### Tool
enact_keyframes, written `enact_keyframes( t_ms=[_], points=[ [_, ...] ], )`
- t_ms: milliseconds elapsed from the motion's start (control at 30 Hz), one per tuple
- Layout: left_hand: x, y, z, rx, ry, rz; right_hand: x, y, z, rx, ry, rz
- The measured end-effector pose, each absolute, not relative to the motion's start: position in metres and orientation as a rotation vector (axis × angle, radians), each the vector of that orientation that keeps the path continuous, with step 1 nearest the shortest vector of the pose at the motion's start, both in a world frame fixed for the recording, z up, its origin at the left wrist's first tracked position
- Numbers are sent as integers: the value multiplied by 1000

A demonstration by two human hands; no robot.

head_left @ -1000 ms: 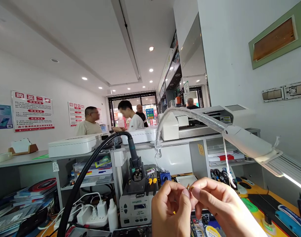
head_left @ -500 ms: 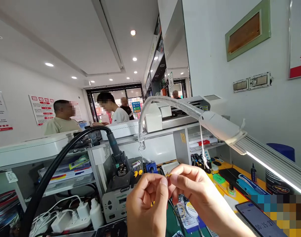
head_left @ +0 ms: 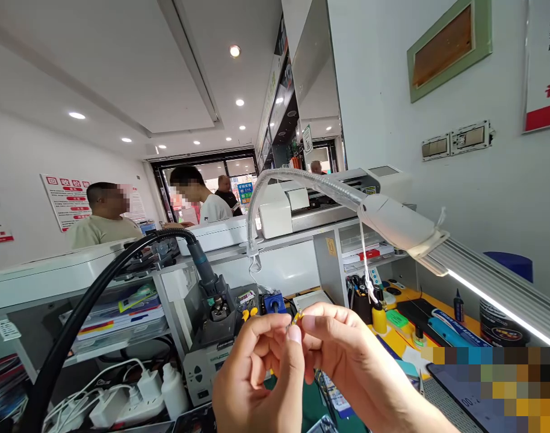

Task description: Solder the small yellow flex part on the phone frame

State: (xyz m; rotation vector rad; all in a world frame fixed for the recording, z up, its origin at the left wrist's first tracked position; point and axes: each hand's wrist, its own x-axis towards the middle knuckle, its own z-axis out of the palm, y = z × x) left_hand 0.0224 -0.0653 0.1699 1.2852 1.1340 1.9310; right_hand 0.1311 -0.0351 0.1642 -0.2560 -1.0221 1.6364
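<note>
Above green mat (head_left: 310,404), left hand (head_left: 262,365), right hand (head_left: 347,349), together pinching 1 tiny yellow piece (head_left: 296,318)

The yellowish piece (head_left: 297,317) pinched between the left hand (head_left: 265,361) and the right hand (head_left: 336,340) is too tiny to identify and seems partly covered. The left hand hides part of the grey station (head_left: 201,371). A pixelated patch (head_left: 525,391) covers one side of the phone (head_left: 460,388). The lamp (head_left: 487,282) and a wall sign (head_left: 543,66) run past the right edge, the right forearm (head_left: 410,394) past the bottom.
</note>
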Motion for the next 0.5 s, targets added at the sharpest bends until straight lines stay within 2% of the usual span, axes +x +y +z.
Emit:
enact_keyframes(
  t_ms=[500],
  points=[
    [13,-58,171,1681,1021,2005,128,-35,163,-204,-975,1698]
  ],
)
